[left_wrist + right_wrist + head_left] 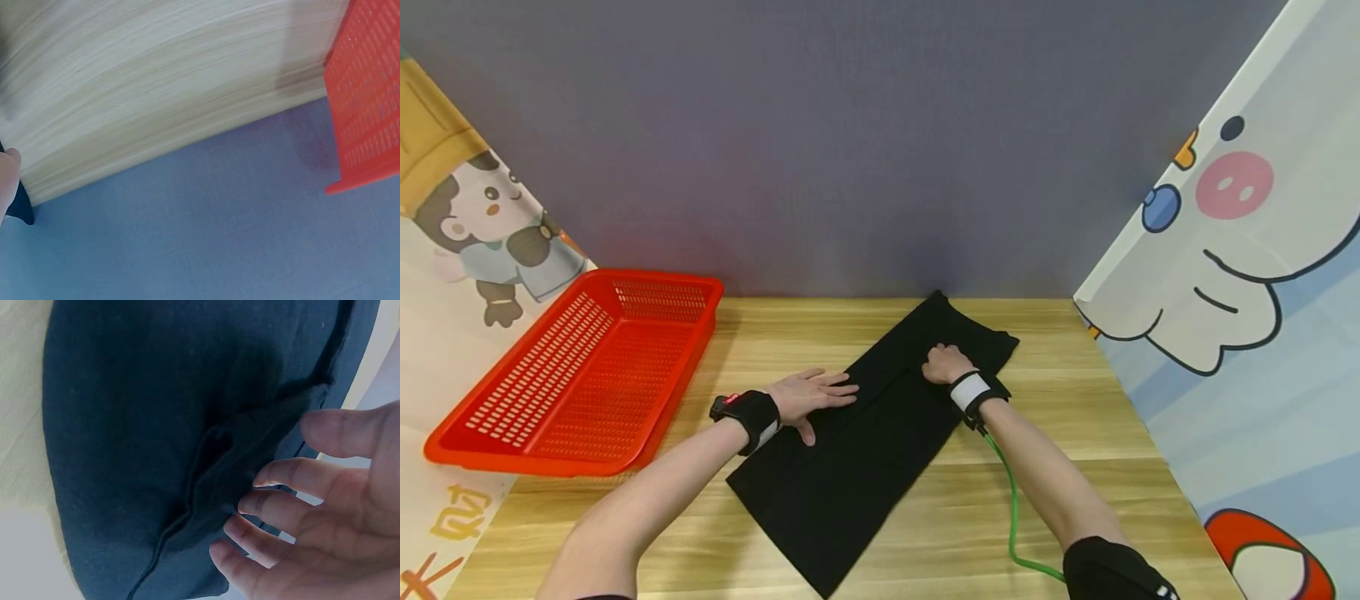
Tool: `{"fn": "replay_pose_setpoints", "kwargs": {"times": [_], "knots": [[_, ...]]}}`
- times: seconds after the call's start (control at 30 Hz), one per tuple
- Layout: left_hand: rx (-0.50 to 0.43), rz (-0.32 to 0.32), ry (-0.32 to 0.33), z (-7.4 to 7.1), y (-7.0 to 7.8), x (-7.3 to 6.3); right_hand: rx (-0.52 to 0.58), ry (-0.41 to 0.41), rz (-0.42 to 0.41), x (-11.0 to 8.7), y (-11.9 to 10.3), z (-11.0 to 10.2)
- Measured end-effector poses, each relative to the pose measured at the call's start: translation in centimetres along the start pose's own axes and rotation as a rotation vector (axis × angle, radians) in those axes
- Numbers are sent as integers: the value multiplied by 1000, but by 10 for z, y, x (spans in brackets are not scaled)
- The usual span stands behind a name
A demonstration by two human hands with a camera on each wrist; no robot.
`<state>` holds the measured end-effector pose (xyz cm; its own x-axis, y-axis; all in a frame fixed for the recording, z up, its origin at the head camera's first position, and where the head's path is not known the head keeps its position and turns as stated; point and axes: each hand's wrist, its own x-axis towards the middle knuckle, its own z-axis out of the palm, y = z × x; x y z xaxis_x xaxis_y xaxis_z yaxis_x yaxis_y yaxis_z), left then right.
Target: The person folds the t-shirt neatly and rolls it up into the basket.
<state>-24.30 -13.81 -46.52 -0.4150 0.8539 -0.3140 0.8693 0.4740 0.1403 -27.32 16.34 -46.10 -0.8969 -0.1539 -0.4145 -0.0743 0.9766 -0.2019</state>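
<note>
A black cloth (pixel 857 492), folded into a long strip, lies slantwise across the wooden table, its far end near the grey wall. My left hand (pixel 811 396) rests on its left edge, fingers spread and palm down. Farther up the cloth, my right hand (pixel 947 365) bends its fingers against the fabric. In the right wrist view, the fingertips of the right hand (pixel 300 500) touch a raised fold of the black cloth (pixel 137 425), with the thumb apart from them. At the edge of the left wrist view, only a bit of a hand and a dark cloth corner (pixel 22 206) show.
A red plastic basket (pixel 718 304) with slotted sides stands on the left of the table (pixel 760 325). The grey wall (pixel 850 150) rises behind, and printed cartoon sheets flank both sides. A green cable (pixel 1013 508) runs from the right wristband.
</note>
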Motion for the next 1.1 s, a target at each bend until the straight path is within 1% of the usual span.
{"fn": "replay_pose_setpoints", "kwargs": {"times": [0.1,0.2,0.33,0.47,0.6,0.73,0.83,0.93,1.0,1.1], "knots": [[-5,25,-17,-1,4,1,-13,-2,4,-2,-3,-1],[-34,60,-28,-2,7,3,-30,-3,-3,-1,-6,-1],[-65,83,-47,2,7,6,-40,-7,-9,0,-9,-1],[-13,55,-65,3,9,8,-49,-9,-17,3,-10,-1],[47,30,-67,3,13,8,-50,-16,-27,8,-10,-1],[21,32,-60,5,17,5,-28,-33,-33,13,-10,0],[5,25,-51,8,20,4,-21,-29,-34,13,-10,0],[29,7,-43,11,23,3,-25,-10,-33,14,-11,0],[63,-12,-39,13,26,3,-33,-4,-37,15,-11,1],[112,-50,-50,16,31,4,-34,-2,-45,18,-12,4]]}}
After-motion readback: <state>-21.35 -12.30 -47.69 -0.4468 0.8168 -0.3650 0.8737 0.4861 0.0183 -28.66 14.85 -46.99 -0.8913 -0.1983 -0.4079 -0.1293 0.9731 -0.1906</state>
